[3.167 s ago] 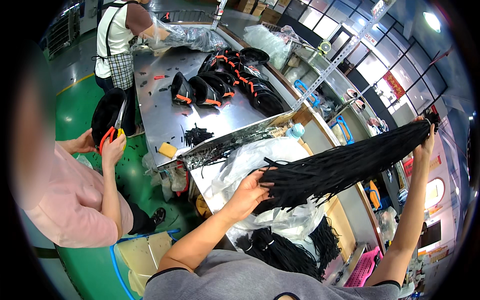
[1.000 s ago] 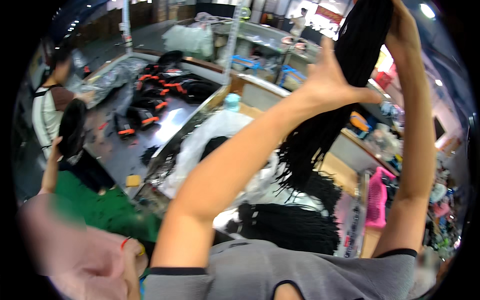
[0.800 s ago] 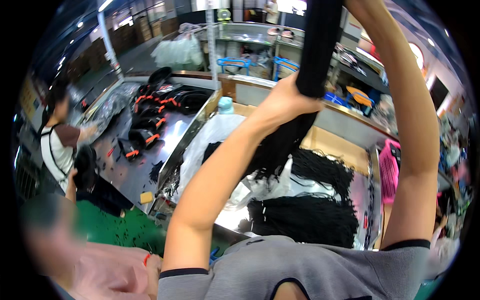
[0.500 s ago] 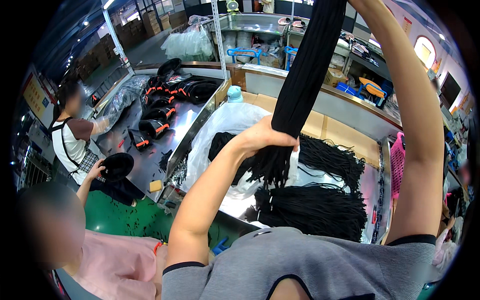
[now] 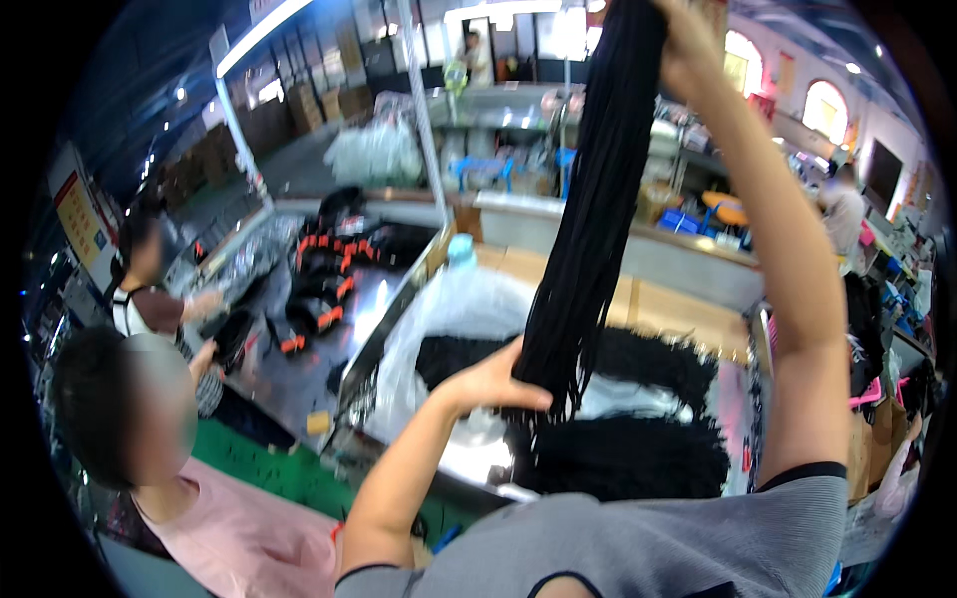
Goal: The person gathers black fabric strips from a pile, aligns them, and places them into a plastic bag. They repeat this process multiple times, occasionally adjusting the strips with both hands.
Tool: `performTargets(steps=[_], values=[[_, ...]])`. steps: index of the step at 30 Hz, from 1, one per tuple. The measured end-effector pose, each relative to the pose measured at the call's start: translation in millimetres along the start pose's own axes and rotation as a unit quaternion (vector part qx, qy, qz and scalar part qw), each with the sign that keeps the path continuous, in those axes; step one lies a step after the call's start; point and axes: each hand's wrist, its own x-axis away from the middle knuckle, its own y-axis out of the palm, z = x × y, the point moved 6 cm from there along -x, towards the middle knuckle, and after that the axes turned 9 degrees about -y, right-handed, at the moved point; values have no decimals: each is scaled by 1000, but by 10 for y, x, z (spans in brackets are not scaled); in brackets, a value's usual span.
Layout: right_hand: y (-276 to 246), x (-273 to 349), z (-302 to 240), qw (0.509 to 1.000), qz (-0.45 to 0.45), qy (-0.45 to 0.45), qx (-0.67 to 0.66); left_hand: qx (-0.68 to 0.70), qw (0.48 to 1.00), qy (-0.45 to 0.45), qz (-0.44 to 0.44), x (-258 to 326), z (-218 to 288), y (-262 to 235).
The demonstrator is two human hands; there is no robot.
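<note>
A long bundle of black cords [image 5: 598, 199] hangs at a slant in front of me, its upper end running out at the top of the picture. My right hand [image 5: 688, 55] is raised high and closed at that upper end, its fingers partly hidden. Lower down, my left hand [image 5: 490, 384] wraps the bundle near its loose ends, thumb across the front. Beneath on the metal worktable [image 5: 738, 419] lie more black cords in a near pile [image 5: 628, 458] and a far pile [image 5: 663, 364]. A clear plastic bag [image 5: 424, 309] spreads beside them.
A co-worker in pink [image 5: 239, 523] sits close on my left; another person [image 5: 150, 289] stands beyond. Black items with orange parts [image 5: 324, 319] cover the left table. A light blue bottle [image 5: 461, 251] stands behind the bag, near a metal post [image 5: 424, 120].
The bundle hangs straighter, its strands looser, and its lower end has dropped slightly left. My left hand has moved down with it. The pink-clad co-worker's head has risen. The view has shifted.
</note>
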Motion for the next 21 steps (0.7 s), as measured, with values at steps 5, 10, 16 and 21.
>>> performTargets(steps=[5, 10, 16, 21], values=[[497, 718, -525, 996, -73, 42, 24, -19, 980, 103, 172, 205, 551, -314], [675, 1191, -444, 989, -125, 58, 50, -33, 943, 258, 206, 431, 1550, -211], [811, 1525, -246, 969, -216, 90, 81, -46, 921, 298, 246, 384, 2098, -65], [789, 1694, -158, 951, -257, 35, 171, 64, 947, 235, 212, 160, 1920, -21]])
